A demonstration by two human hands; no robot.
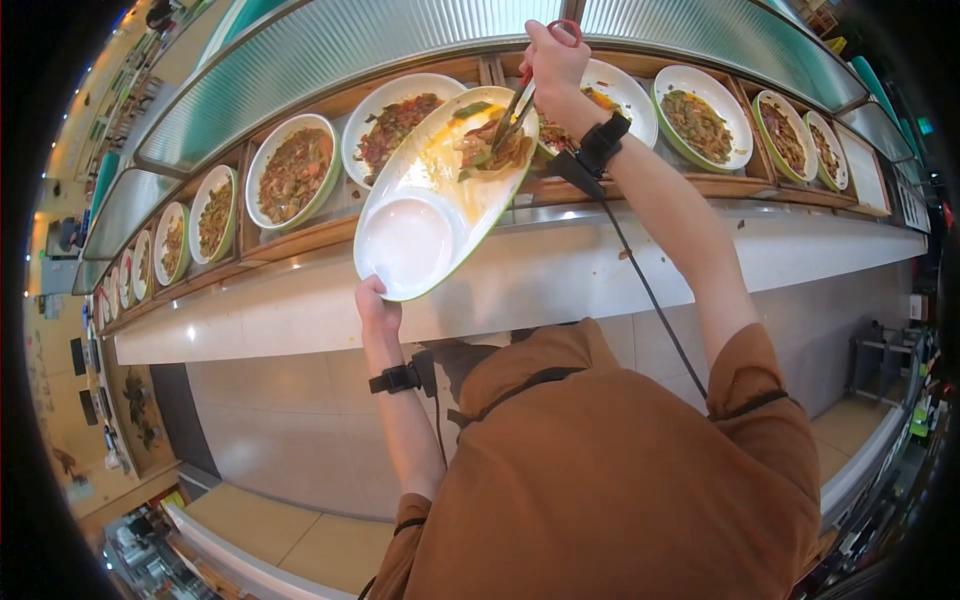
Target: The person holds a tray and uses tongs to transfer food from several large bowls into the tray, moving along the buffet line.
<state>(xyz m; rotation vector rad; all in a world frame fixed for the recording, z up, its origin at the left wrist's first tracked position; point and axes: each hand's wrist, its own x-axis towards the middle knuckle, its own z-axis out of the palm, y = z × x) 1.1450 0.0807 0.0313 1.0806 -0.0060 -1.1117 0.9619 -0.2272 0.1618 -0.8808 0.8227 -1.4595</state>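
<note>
My left hand [379, 308] grips the lower end of a long oval white plate [408, 240] with a green rim, held tilted over the counter edge. Red sauce and some food [495, 155] lie in its upper part, while its lower round section looks bare. My right hand [555, 68] is closed on red-handled tongs [513, 108], whose tips touch the food on the plate. Behind the plate sit a bowl of reddish food [392, 125] and another white bowl [625, 95], partly covered by my right hand and wrist.
More food bowls stand in the wooden rack to the left [295, 170] and right [702, 118]. Ribbed glass panels [380, 60] rise behind them. A pale counter ledge [300, 310] runs in front. A black cable [650, 285] hangs from my right wrist.
</note>
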